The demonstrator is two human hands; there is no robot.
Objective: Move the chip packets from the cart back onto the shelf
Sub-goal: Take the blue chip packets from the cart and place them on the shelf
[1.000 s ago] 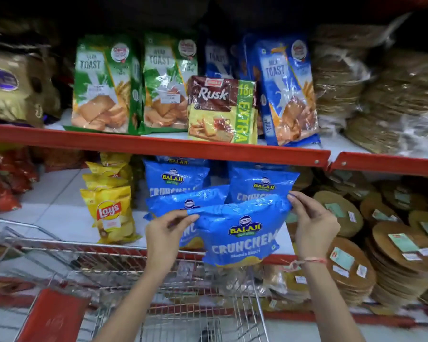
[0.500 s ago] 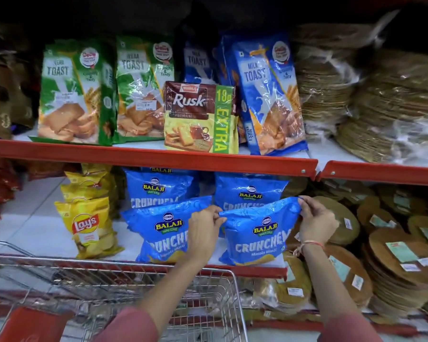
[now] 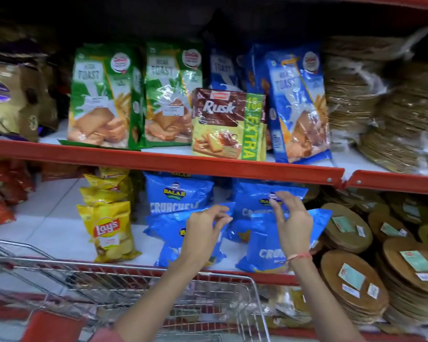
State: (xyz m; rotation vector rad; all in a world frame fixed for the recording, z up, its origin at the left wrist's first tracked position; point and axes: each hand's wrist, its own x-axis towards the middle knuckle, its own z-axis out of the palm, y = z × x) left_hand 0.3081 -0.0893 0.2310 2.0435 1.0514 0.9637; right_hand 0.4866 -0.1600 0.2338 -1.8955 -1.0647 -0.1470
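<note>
Reaching over my cart (image 3: pixel 134 287), I have both arms stretched toward the lower shelf (image 3: pixel 59 233), the white one under the red shelf bar (image 3: pixel 158 164). My left hand (image 3: pixel 203 233) is up in front of the left front blue packet (image 3: pixel 168 233). Its wrist is bent a bit, and the fingers curl forward with the thumb and fingers a little apart. It does not seem to be gripping the bag, just sitting in front of it. My right hand (image 3: pixel 292 225) is raised higher, with the fingers spread and pointing up. It is in front of the right front blue packet (image 3: pixel 262 245), and I cannot tell if the palm is touching the bag. There is a thin red thread on that wrist.

Both front blue packets stand on the lower shelf, near its front edge, leaning back on two more blue packets (image 3: pixel 178 193) behind them. To the left of the blue packets is a row of yellow chip bags (image 3: pixel 106 230). To the right are stacks of flat round brown discs (image 3: pixel 346 228). Above the red shelf bar stand the toast bags (image 3: pixel 99 95) and a rusk pack (image 3: pixel 227 124).
</note>
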